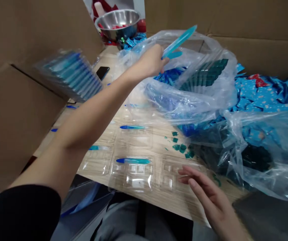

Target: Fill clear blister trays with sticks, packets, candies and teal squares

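We've got a long blue stick (181,41) in the left hand (154,62), in front of or over the clear bag (184,108); can't tell which. Its long axis slants up and right, free tip away from us. A shorter blue piece (176,54) pokes out of the same fist, nearly level, pointing right. Left arm is stretched across from lower left, fingers curled tight around both. Right hand (210,195) is by a clear tray (169,174), palm inward, fingers extended and holding nothing we can see, pointing up-left; can't tell if they touch it. Near ends of both blue pieces are hidden in the fist. Stick bundle (73,75) at left is blurred, partly behind our forearm. Right forearm is cut off at the bottom edge.
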`<control>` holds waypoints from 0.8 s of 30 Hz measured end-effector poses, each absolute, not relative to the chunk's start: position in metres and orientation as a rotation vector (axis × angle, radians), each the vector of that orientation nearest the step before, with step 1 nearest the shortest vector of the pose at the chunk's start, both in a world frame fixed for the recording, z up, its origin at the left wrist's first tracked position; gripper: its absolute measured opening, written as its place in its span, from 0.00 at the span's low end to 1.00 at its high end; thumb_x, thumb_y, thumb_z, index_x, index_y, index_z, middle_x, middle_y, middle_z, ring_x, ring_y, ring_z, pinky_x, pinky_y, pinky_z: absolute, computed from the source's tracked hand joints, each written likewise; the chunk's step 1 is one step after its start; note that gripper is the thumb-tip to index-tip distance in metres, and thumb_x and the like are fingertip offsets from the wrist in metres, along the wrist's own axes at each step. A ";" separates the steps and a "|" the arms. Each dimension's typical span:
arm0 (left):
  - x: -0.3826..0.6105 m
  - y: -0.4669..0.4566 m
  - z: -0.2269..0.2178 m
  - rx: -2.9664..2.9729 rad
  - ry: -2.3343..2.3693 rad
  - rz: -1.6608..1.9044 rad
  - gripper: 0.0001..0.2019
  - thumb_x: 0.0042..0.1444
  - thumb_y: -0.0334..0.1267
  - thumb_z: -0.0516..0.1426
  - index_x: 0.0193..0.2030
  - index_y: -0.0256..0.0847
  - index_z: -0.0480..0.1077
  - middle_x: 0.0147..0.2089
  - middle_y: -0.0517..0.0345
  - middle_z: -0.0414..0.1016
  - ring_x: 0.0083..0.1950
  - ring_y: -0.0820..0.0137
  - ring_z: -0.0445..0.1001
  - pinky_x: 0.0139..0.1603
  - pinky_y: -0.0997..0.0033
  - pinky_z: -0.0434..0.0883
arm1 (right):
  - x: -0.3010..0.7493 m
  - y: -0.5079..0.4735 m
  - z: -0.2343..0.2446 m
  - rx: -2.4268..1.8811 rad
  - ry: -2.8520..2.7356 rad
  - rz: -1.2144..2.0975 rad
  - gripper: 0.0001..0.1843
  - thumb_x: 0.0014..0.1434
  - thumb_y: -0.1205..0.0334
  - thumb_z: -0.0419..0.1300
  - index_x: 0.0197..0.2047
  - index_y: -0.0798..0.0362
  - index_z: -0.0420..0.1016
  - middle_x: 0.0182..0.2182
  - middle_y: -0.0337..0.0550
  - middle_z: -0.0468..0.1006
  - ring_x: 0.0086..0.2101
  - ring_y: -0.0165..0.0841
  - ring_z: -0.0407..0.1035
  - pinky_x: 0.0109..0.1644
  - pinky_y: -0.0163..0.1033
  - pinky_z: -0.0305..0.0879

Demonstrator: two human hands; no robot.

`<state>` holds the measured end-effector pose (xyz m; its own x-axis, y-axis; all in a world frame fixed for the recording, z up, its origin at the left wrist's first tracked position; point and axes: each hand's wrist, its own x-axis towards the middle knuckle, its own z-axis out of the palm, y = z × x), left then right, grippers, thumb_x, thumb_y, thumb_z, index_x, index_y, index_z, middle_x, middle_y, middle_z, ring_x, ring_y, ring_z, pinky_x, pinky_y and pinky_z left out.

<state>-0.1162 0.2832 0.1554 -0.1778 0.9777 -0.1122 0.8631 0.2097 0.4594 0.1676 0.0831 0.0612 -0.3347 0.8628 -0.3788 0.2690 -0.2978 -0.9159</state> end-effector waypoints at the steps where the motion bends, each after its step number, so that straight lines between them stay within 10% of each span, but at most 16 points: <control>1: -0.117 0.261 0.156 1.712 2.050 0.500 0.20 0.66 0.41 0.45 0.50 0.30 0.71 0.46 0.50 0.75 0.48 0.64 0.75 0.46 0.67 0.70 | 0.168 0.083 0.063 -1.428 -1.472 1.646 0.19 0.54 0.43 0.62 0.45 0.43 0.78 0.42 0.45 0.81 0.40 0.38 0.75 0.46 0.42 0.71; 7: -0.111 0.126 0.122 1.339 1.260 0.725 0.20 0.62 0.50 0.50 0.39 0.35 0.75 0.25 0.56 0.73 0.21 0.77 0.66 0.22 0.74 0.66 | 0.136 0.095 0.076 -1.229 -1.352 1.604 0.18 0.56 0.48 0.63 0.48 0.46 0.78 0.37 0.42 0.81 0.34 0.33 0.74 0.43 0.42 0.70; 17: -0.095 0.083 0.109 0.956 0.926 0.849 0.21 0.52 0.52 0.61 0.44 0.36 0.71 0.31 0.59 0.72 0.23 0.78 0.69 0.20 0.78 0.63 | 0.093 0.104 0.088 -0.750 -1.032 1.687 0.08 0.56 0.54 0.66 0.38 0.46 0.79 0.24 0.33 0.76 0.26 0.24 0.69 0.36 0.30 0.68; 24: -0.091 0.082 0.105 0.748 0.930 1.078 0.15 0.56 0.46 0.58 0.38 0.34 0.71 0.24 0.66 0.62 0.17 0.85 0.51 0.17 0.81 0.48 | 0.114 0.103 0.091 -0.764 -0.799 1.705 0.09 0.51 0.58 0.70 0.37 0.46 0.79 0.26 0.33 0.79 0.25 0.21 0.72 0.32 0.24 0.70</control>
